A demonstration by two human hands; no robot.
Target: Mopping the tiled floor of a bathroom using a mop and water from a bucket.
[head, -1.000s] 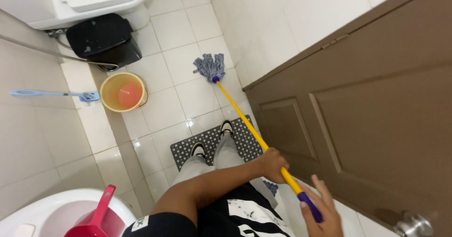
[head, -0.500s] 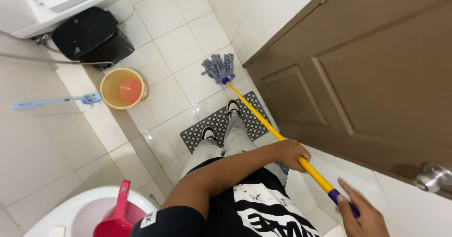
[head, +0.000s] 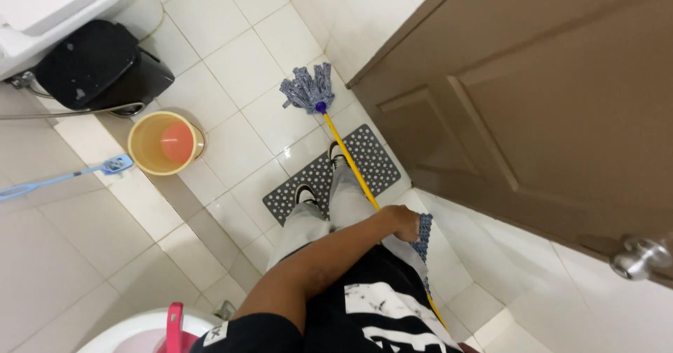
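My left hand is closed around the yellow handle of a mop, my arm reaching across my body. The handle slants up to a purple collar and a grey-blue string mop head, which rests on the white floor tiles close to the corner of the brown door. Both of my feet stand on a grey dotted mat below the mop head. My right hand is outside the picture, and the lower end of the handle runs out of view past my black shirt.
A yellow bucket stands left of the mat, next to a black bin and a white toilet. A blue brush hangs at the left wall. A pink scoop sits in a white basin. The door's knob is at right.
My right hand, earlier on the purple end of the handle at lower right, has dropped out of view. The left hand keeps its grip and the mop head stays near the door corner.
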